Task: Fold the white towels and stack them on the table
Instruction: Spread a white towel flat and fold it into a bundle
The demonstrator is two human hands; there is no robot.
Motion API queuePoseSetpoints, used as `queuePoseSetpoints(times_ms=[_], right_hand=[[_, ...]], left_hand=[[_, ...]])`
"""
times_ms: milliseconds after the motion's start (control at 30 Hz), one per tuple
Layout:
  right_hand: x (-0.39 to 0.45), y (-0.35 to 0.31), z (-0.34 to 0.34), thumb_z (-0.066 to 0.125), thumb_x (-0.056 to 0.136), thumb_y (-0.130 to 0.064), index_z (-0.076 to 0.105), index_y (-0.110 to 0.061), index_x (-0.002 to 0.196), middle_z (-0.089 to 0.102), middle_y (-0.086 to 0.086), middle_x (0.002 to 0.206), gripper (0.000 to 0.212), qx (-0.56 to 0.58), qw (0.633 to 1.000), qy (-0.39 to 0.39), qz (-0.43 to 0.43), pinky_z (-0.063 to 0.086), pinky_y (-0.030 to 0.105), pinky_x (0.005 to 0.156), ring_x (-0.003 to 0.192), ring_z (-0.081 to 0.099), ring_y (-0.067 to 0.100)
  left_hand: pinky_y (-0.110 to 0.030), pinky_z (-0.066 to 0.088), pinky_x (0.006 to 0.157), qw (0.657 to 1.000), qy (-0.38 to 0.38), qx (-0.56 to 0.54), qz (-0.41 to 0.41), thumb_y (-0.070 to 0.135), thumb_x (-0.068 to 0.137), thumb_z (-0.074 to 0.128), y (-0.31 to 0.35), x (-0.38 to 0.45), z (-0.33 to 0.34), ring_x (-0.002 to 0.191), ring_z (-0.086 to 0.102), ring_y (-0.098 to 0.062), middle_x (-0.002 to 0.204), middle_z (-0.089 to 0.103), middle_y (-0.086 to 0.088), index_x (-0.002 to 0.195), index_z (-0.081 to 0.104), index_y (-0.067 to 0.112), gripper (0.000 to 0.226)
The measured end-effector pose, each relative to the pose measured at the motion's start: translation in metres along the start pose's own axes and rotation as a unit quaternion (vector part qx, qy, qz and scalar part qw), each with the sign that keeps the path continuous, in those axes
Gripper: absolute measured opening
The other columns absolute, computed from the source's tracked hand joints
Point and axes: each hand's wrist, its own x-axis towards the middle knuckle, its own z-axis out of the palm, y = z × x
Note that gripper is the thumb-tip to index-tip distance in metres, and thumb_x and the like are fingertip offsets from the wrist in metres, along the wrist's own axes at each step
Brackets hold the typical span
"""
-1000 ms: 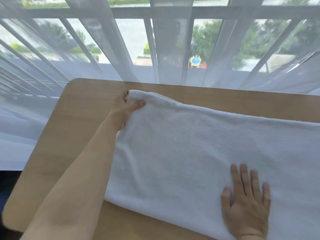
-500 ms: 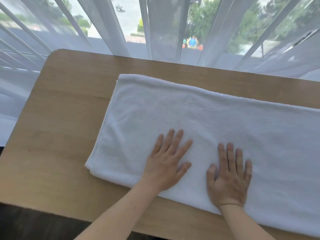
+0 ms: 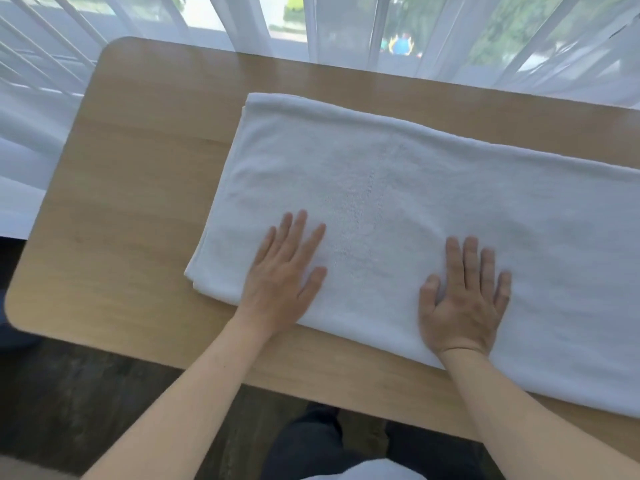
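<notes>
A white towel [image 3: 398, 188], folded lengthwise into a long band, lies flat on the wooden table [image 3: 131, 202] and runs off the right edge of the view. My left hand [image 3: 284, 275] rests palm down on its near left part, fingers straight and spread. My right hand [image 3: 464, 299] lies flat on the towel's near edge further right, fingers straight. Neither hand grips the cloth.
Sheer white curtains [image 3: 242, 26] hang just behind the table's far edge, with window bars and greenery beyond. Bare wood shows left of the towel. Dark floor [image 3: 69, 393] and my dark-trousered legs [image 3: 311, 441] lie below the table's near edge.
My left hand let go of the towel's far left corner and came down flat on the near part. Both hands have since slid apart, and the view tilted downward.
</notes>
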Motion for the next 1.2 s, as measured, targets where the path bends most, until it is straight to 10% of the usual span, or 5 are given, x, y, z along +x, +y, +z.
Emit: queuePoseSetpoints(times_ms=[67, 367, 667, 967, 1200], right_hand=[[0.0, 0.0, 0.001, 0.029, 0.097, -0.044, 0.012, -0.032, 0.16, 0.008, -0.004, 0.168, 0.066, 0.0, 1.0, 0.004, 0.0, 0.003, 0.051, 0.124, 0.155, 0.002, 0.02], [0.0, -0.002, 0.0, 0.028, 0.098, -0.044, 0.013, -0.03, 0.16, 0.008, -0.003, 0.168, 0.065, -0.003, 1.0, 0.007, 0.004, 0.0, 0.049, 0.124, 0.155, 0.001, 0.02], [0.001, -0.002, 0.002, 0.033, 0.097, -0.043, 0.024, -0.028, 0.158, 0.019, 0.0, 0.166, 0.063, 0.015, 0.999, 0.035, 0.002, 0.005, 0.049, 0.124, 0.154, 0.01, 0.022], [-0.001, -0.003, 0.0, 0.033, 0.097, -0.044, 0.024, -0.026, 0.159, 0.018, 0.001, 0.166, 0.065, 0.017, 1.0, 0.024, -0.004, 0.004, 0.05, 0.124, 0.154, 0.01, 0.023], [0.001, 0.017, -0.01, 0.032, 0.102, -0.025, 0.033, -0.01, 0.155, 0.025, 0.006, 0.163, 0.054, 0.095, 0.994, -0.001, -0.06, 0.005, 0.045, 0.125, 0.154, 0.014, 0.022]], left_hand=[[-0.048, 0.011, 0.125, 0.997, -0.045, 0.042, 0.046, 0.052, 0.103, 0.03, -0.001, -0.009, 0.006, 0.156, 0.005, -0.024, 0.169, 0.01, -0.003, 0.16, 0.02, 0.028, 0.063], [-0.047, 0.001, 0.125, 0.976, -0.029, 0.025, -0.213, 0.065, 0.095, 0.018, -0.081, -0.005, -0.017, 0.156, -0.004, -0.025, 0.17, -0.003, -0.002, 0.161, 0.003, 0.034, 0.074], [-0.049, 0.005, 0.125, 0.99, -0.08, 0.061, 0.103, 0.06, 0.101, 0.022, 0.084, 0.019, 0.033, 0.156, -0.002, -0.023, 0.17, 0.004, 0.0, 0.161, 0.014, 0.029, 0.068], [-0.044, -0.004, 0.125, 0.986, -0.043, 0.048, -0.153, 0.065, 0.097, 0.013, -0.025, 0.037, -0.001, 0.155, -0.008, -0.024, 0.17, -0.002, 0.0, 0.161, 0.001, 0.032, 0.073], [-0.044, -0.008, 0.125, 0.997, -0.057, 0.04, 0.021, 0.06, 0.097, 0.013, 0.134, 0.083, 0.046, 0.155, -0.007, -0.027, 0.169, -0.002, 0.0, 0.161, 0.005, 0.022, 0.075]])
